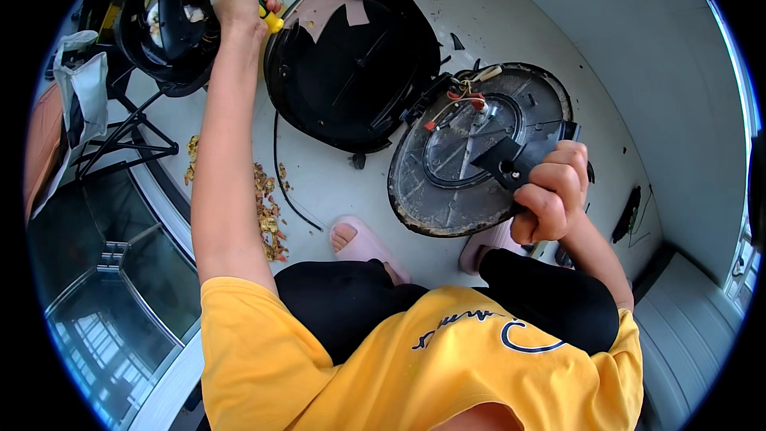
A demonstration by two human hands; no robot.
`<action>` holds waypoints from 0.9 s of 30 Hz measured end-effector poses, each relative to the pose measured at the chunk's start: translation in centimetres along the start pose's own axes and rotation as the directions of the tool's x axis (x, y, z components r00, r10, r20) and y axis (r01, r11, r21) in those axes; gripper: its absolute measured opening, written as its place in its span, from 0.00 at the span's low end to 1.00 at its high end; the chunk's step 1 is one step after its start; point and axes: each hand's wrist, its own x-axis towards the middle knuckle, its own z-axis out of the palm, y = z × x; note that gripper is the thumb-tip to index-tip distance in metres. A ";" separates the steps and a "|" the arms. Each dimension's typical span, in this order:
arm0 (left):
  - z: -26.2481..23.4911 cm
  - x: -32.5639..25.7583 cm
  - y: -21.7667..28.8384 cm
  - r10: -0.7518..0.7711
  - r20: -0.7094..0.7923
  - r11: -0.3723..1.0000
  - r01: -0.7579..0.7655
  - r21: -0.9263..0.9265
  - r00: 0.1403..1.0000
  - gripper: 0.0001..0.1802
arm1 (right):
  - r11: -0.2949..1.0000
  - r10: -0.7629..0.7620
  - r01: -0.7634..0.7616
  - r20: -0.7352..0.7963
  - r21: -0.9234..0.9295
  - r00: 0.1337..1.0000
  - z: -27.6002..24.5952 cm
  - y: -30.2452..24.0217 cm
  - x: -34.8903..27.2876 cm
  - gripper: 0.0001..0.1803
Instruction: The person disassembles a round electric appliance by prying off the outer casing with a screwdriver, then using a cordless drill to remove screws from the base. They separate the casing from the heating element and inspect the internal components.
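A: Start close in. What could go wrong here?

B: The right hand (550, 191) is clenched around a black bracket (511, 161) on the round base plate (471, 156), which stands tilted on the floor at about two o'clock from the knees. If that grip slackens, I'd judge the plate drops toward the pink slippers (363, 243) just under it.

A: And the loose wires?

B: The red wires (463, 100) at the plate's top edge lie bare; a twist of the plate could snag or tear them.

A: The other hand?

B: The left hand (243, 0) is stretched far out to eleven o'clock, closed on a yellow-handled screwdriver (271, 17), beside a black ring-shaped housing (171, 20). At full reach, a slip seems likely.

A: Room to move?

B: Tight. The black lid (351, 64) fills twelve o'clock, touching the plate's edge. A black cord (291, 191) and food crumbs (267, 207) litter the floor (495, 8) at ten o'clock, near a glass railing (120, 271). Bare floor opens beyond, toward one o'clock.
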 end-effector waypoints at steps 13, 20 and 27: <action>-0.3 0.3 0.3 -0.038 0.168 0.999 0.043 -0.027 0.985 0.11 | 0.584 0.679 -0.661 -0.164 -0.471 0.716 -0.8 -5.6 -12.9 0.34; -2.6 0.7 0.3 -0.126 0.198 0.989 0.138 -0.052 0.972 0.13 | 0.344 0.871 -0.661 -0.035 -0.666 0.489 -1.0 -6.2 -16.4 0.35; -3.9 -2.7 0.8 -0.083 0.162 0.989 0.101 -0.106 0.983 0.12 | 0.333 0.887 -0.505 0.083 -0.796 0.453 -0.2 -5.3 -23.0 0.38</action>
